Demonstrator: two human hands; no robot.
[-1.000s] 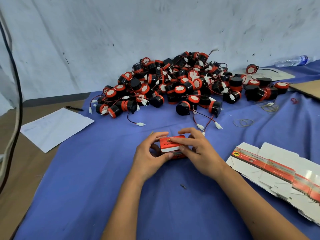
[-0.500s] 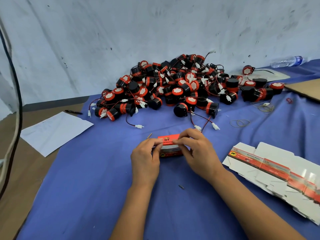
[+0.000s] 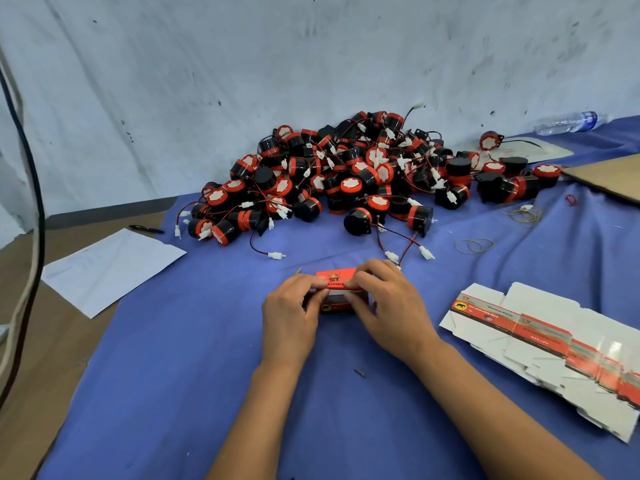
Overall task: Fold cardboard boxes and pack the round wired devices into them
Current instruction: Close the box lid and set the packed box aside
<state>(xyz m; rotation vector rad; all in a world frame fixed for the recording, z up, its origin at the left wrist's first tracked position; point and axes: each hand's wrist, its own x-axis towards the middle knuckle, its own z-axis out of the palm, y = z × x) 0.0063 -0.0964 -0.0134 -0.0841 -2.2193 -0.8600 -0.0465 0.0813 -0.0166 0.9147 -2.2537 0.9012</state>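
Note:
A small red, white and black cardboard box (image 3: 337, 289) sits on the blue cloth in the middle. My left hand (image 3: 292, 315) grips its left end and my right hand (image 3: 388, 306) grips its right end, fingers curled over the red top. Behind it lies a big pile of round black-and-red wired devices (image 3: 346, 174) with white connectors. A stack of flat unfolded boxes (image 3: 540, 344) lies fanned out at the right.
A sheet of white paper (image 3: 110, 268) and a black pen (image 3: 147, 229) lie at the left. Rubber bands (image 3: 474, 244) lie right of the pile. A plastic bottle (image 3: 568, 122) and brown cardboard (image 3: 609, 178) sit at the far right. Cables (image 3: 34, 188) hang at the left edge.
Both hands have shifted on the box: the left fingers moved from its side onto the top, and the red top flap now lies pressed down under both hands.

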